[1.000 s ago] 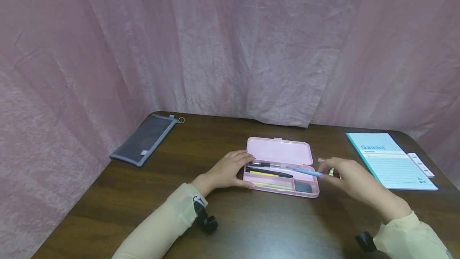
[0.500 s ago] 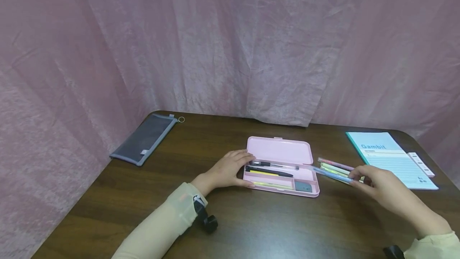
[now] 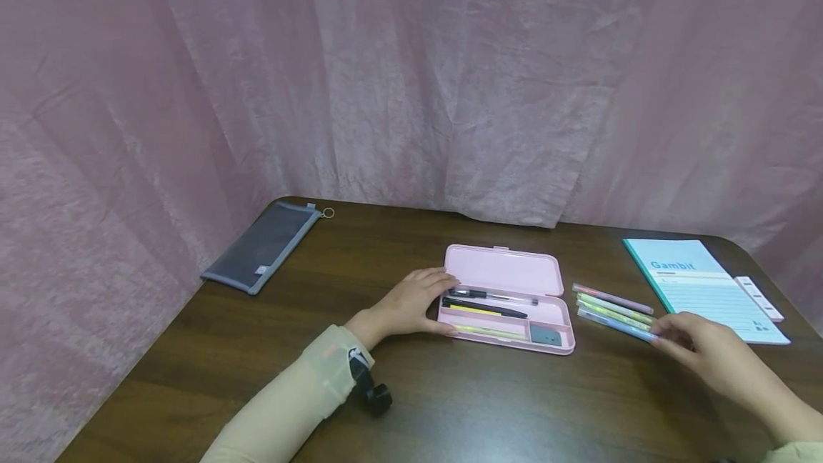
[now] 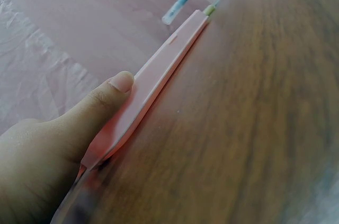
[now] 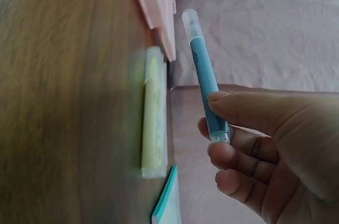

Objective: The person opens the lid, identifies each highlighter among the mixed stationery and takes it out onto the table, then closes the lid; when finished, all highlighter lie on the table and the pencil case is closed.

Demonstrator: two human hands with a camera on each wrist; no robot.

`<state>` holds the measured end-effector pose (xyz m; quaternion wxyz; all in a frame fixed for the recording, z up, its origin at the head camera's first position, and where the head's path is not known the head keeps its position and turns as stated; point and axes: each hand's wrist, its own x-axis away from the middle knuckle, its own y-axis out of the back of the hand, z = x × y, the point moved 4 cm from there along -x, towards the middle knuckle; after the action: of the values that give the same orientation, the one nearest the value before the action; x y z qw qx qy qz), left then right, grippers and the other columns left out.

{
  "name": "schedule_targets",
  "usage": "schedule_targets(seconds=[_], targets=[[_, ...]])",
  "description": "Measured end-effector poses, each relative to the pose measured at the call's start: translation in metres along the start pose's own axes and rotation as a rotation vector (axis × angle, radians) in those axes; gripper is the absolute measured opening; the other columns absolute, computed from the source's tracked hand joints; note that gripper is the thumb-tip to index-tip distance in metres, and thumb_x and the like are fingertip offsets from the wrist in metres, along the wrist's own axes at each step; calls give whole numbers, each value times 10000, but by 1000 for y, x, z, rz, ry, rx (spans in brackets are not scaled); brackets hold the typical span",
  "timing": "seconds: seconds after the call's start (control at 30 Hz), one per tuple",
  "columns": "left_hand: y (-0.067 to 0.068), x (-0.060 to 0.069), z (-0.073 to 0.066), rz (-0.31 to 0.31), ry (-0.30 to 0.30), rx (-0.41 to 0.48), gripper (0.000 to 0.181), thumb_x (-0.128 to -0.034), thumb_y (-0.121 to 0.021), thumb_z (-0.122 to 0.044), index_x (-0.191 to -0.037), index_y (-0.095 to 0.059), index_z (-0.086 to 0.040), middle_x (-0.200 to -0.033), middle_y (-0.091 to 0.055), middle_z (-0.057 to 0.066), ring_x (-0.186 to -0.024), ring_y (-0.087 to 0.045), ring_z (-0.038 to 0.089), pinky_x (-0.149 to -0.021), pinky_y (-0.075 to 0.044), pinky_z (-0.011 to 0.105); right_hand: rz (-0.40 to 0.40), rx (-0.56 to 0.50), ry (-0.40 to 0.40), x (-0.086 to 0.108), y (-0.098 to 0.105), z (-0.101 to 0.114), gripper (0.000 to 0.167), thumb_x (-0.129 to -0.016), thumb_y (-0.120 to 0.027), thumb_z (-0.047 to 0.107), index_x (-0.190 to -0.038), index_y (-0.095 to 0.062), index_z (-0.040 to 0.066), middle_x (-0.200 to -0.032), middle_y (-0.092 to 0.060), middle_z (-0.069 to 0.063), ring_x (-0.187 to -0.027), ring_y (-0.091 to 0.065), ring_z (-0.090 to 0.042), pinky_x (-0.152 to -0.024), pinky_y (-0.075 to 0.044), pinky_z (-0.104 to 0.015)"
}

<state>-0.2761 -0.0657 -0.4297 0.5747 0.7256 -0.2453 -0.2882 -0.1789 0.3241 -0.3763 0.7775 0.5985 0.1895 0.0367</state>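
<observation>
A pink pencil case (image 3: 504, 270) lies with its lid back on the table. My left hand (image 3: 405, 307) holds its left end; in the left wrist view the thumb (image 4: 98, 99) presses its front wall. Inside are a clear pen (image 3: 498, 297), a black pen (image 3: 482, 307), a yellow stick partly under it, another yellow stick (image 3: 485, 332) and a grey eraser (image 3: 545, 336). My right hand (image 3: 714, 349) pinches the rear end of a blue highlighter (image 5: 208, 78) between thumb and fingers. Beside it lie a pink highlighter (image 3: 612, 299) and green-yellow highlighters (image 3: 614, 311).
At the right lies a "Gambit" notebook (image 3: 701, 284), partly over a white strip with dark marks (image 3: 761, 299). A grey mesh zip pouch (image 3: 260, 249) lies at the table's (image 3: 360, 391) left edge. Pink curtains (image 3: 411, 91) hang behind.
My right hand has carried the blue highlighter from over the pencil case rightward to beside the other highlighters, which have come into view. My left hand has stayed on the case.
</observation>
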Motion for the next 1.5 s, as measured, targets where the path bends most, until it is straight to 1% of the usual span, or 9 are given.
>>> schedule_targets(seconds=[0.23,0.4,0.6,0.8,1.0,1.23,1.4,1.5], targets=[[0,0,0,1,1,-5,842,-777,-640,-674,-1431,-441,-184,-1494,-449,11,-1426,-348,200,-1189,-269,398,-25,25,11,5,-5,-9,136,-785,-768,132,-877,-669,141,-833,-664,64,-690,-442,122,-580,-471,-226],[0,0,0,6,1,-9,844,-778,-636,-677,-1433,-440,-181,-1493,-450,9,-1425,-349,198,-1190,-268,394,-52,20,22,6,-11,-15,151,-762,-780,120,-834,-653,157,-801,-643,70,-682,-433,128,-561,-453,-228],[1,0,-1,15,8,-2,843,-777,-642,-672,-1434,-438,-185,-1498,-442,6,-1429,-342,195,-1192,-263,392,-88,24,41,5,-18,-20,186,-725,-795,95,-795,-644,175,-742,-582,113,-665,-398,115,-552,-419,-241],[3,1,-2,17,10,0,837,-778,-646,-666,-1431,-441,-184,-1498,-442,14,-1430,-341,203,-1191,-265,399,-77,45,50,2,-24,-21,202,-712,-800,81,-786,-638,178,-738,-555,115,-671,-401,87,-564,-417,-247],[2,1,-2,15,12,-1,847,-772,-648,-671,-1433,-440,-184,-1497,-443,13,-1430,-339,204,-1190,-265,398,-49,42,40,1,-31,-23,201,-725,-792,73,-791,-631,175,-730,-520,104,-655,-373,68,-548,-376,-231],[1,0,-2,19,17,-8,849,-774,-639,-680,-1437,-436,-189,-1502,-437,6,-1435,-332,193,-1193,-260,389,-69,68,84,1,-35,-23,252,-675,-813,56,-761,-619,193,-710,-491,143,-657,-377,89,-549,-398,-235],[1,0,-1,18,14,-8,852,-772,-637,-684,-1436,-437,-189,-1501,-438,7,-1433,-334,194,-1192,-264,390,-59,75,80,0,-35,-22,251,-672,-816,57,-762,-620,185,-707,-483,139,-649,-371,82,-544,-392,-236],[1,0,-1,16,15,-5,854,-771,-640,-682,-1436,-436,-188,-1500,-439,8,-1431,-337,195,-1190,-267,392,-66,71,76,0,-34,-20,251,-664,-824,62,-762,-627,182,-699,-475,137,-645,-366,72,-540,-378,-234]])
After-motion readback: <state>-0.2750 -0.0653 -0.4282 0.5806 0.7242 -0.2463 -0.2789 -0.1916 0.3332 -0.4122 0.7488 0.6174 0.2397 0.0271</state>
